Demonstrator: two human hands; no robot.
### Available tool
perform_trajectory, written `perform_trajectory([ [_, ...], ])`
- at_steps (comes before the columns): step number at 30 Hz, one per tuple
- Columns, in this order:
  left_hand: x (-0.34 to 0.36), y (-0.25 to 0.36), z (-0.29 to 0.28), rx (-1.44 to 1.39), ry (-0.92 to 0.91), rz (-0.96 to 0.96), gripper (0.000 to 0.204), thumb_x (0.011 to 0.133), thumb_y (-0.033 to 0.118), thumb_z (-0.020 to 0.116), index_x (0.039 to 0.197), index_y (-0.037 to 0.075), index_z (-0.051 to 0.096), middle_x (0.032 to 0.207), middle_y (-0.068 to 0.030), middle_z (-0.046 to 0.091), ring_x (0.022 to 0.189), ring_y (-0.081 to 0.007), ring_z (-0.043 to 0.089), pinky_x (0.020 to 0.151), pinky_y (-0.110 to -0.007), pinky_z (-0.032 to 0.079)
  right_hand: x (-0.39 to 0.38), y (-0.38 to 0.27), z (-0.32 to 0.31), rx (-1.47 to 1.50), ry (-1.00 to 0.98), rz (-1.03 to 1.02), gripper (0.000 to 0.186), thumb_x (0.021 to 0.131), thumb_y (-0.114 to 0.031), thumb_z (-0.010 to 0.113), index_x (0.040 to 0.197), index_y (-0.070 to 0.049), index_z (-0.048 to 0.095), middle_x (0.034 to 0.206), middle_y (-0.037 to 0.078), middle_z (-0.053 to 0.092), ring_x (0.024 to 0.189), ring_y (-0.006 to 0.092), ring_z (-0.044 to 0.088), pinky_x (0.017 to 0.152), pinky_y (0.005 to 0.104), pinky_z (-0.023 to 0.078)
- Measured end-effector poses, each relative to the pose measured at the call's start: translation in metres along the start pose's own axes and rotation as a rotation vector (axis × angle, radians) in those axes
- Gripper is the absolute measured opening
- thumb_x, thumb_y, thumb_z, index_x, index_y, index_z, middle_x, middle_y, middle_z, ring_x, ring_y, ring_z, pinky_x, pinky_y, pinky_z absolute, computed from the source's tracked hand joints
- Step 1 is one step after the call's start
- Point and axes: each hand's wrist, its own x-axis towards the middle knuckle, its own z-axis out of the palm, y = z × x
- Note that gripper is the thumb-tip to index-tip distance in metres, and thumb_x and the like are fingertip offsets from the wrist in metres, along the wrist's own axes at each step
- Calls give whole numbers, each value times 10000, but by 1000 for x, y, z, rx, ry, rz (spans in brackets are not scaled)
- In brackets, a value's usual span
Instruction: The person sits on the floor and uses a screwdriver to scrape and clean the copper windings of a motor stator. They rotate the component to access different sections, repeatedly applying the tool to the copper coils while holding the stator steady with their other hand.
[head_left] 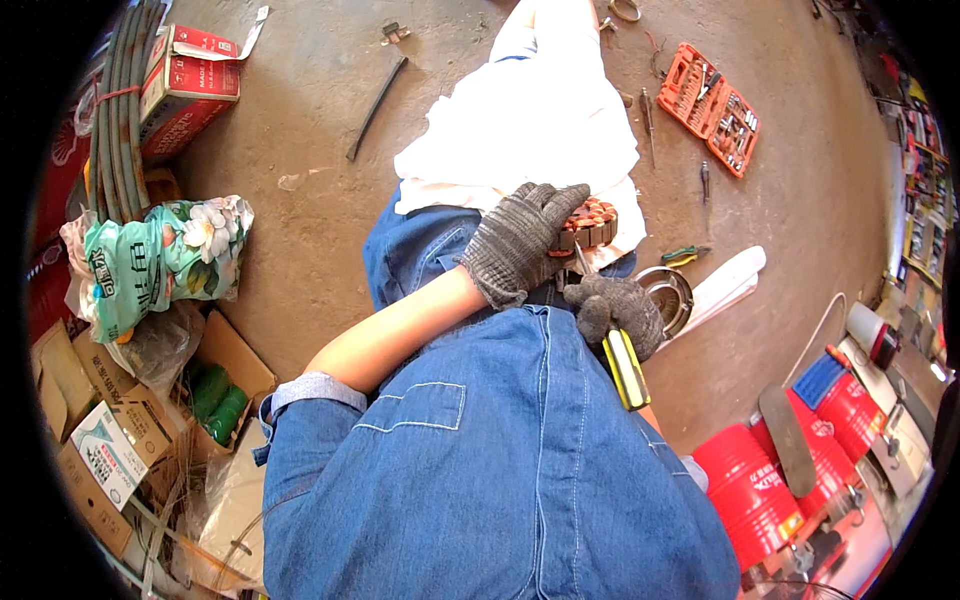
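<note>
In the head view, my left hand [515,240], in a grey knit glove, is closed on a ring-shaped stator [590,235] with copper windings, held over my lap on a white cloth [515,130]. My right hand [615,310], also gloved, grips a tool with a yellow-and-black handle [625,372]; its slim metal shaft points up at the stator's lower side, and whether it touches is unclear. Just right of that hand sits a round metal housing [678,295]. Green-and-yellow pliers [682,256] and a roll of white material [725,282] lie beside it.
An orange socket set [690,90], loose tools and a black hose piece [375,108] lie on the concrete floor [300,240]. Coiled hoses [115,130], a red box [195,95], a floral bag [160,265] and cardboard [75,370] line the left; red drums [750,490] stand at lower right.
</note>
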Motion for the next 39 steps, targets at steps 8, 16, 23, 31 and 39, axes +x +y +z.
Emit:
perform_trajectory([
  [8, 6, -1, 2, 33, 6, -5, 732, 688, 294, 800, 1321, 67, 512, 1025, -163, 604, 953, -354, 593, 819, -452, 503, 0, 13, 5, -143, -164, -22, 158, 851, -283, 631, 776, -153, 679, 684, 64, 618, 654, 287, 609, 589, 418, 468],
  [16, 1, 1, 3, 13, 36, 28, 702, 697, 272, 794, 1308, 62, 519, 1042, -155, 601, 960, -349, 591, 821, -445, 502, 0, 10, -25, 16, -125, 47, 133, 829, -216, 680, 905, -108, 694, 814, 71, 664, 731, 266, 649, 651, 403, 508],
  [23, -1, 1, 2, 37, 9, -2, 770, 656, 294, 823, 1331, 100, 507, 1055, -151, 590, 992, -345, 580, 843, -447, 497, 0, 0, -23, 146, -112, 110, 140, 834, -219, 682, 911, -103, 698, 834, 78, 680, 745, 259, 661, 655, 393, 516],
  [31, -1, 2, 0, 21, 8, -9, 774, 638, 270, 828, 1327, 117, 512, 1062, -150, 586, 999, -348, 577, 844, -451, 496, -2, 4, -19, 202, -150, 157, 149, 840, -222, 684, 919, -97, 702, 858, 85, 697, 761, 251, 674, 660, 381, 525],
  [39, -1, -1, 5, 43, 20, 16, 688, 670, 209, 795, 1298, 106, 531, 1067, -150, 599, 985, -347, 584, 834, -454, 501, -5, 16, -4, 14, -171, 94, 125, 850, -209, 679, 877, -89, 701, 794, 96, 694, 697, 252, 667, 620, 385, 514],
])
